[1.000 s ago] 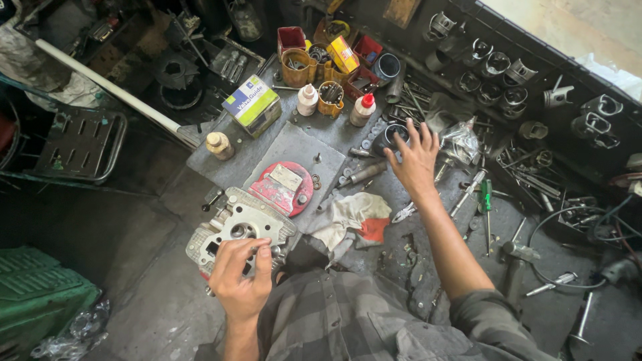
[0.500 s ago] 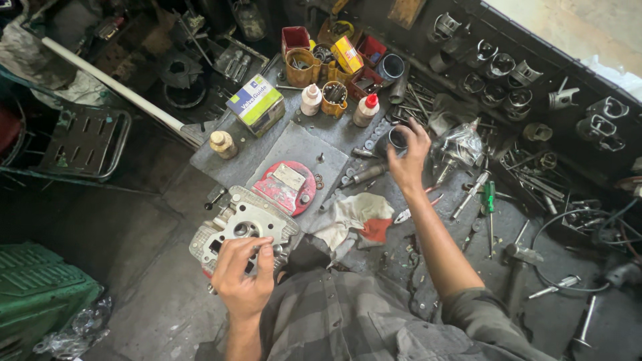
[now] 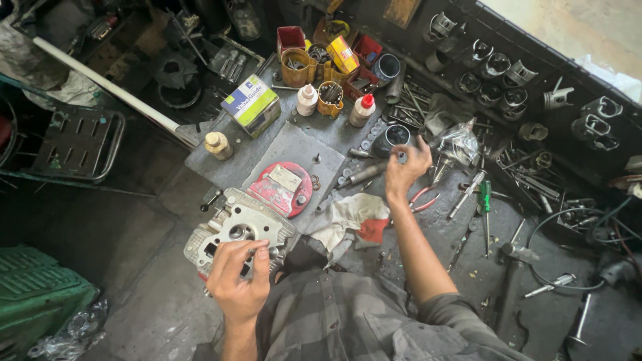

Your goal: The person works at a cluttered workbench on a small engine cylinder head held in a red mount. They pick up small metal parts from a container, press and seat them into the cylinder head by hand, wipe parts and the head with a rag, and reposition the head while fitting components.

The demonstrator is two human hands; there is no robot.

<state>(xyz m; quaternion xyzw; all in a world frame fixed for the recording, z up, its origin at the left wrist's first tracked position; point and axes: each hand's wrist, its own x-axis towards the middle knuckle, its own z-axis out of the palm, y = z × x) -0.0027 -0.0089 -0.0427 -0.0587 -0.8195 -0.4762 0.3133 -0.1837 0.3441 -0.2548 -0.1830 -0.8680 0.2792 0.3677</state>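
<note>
From the head camera I see my left hand (image 3: pixel 239 277) resting on the near edge of a grey metal cylinder head (image 3: pixel 237 230), which lies at the near left of the table (image 3: pixel 221 170). The fingers curl down over the casting and seem to pinch a thin metal pin (image 3: pixel 253 253); the grip is mostly closed, though I cannot tell how firmly it holds.

My right hand (image 3: pixel 406 168) is out over the middle of the table, well apart from the cylinder head. Its grip is drawn in, fingertips bunched around something small that I cannot make out. It hovers just right of a dark round cup (image 3: pixel 394 136) and a row of small washers (image 3: pixel 364 144).

Between the two hands lie a red round cover plate (image 3: pixel 286 188), just beyond the cylinder head, and a crumpled white and red rag (image 3: pixel 351 220).

At the far side stand the containers: a yellow tin (image 3: pixel 297 67) and an orange tin (image 3: pixel 330 99), both filled with small metal parts, and a red box (image 3: pixel 290 37) whose contents I cannot see. Two white squeeze bottles (image 3: pixel 307 99) stand beside the tins, one with a red cap. A blue, white and green carton (image 3: pixel 250 103) sits to their left, with a small tan jar (image 3: pixel 217 144) nearer to me.

Loose tools, including a green-handled screwdriver (image 3: pixel 486 199), are scattered on the right.
</note>
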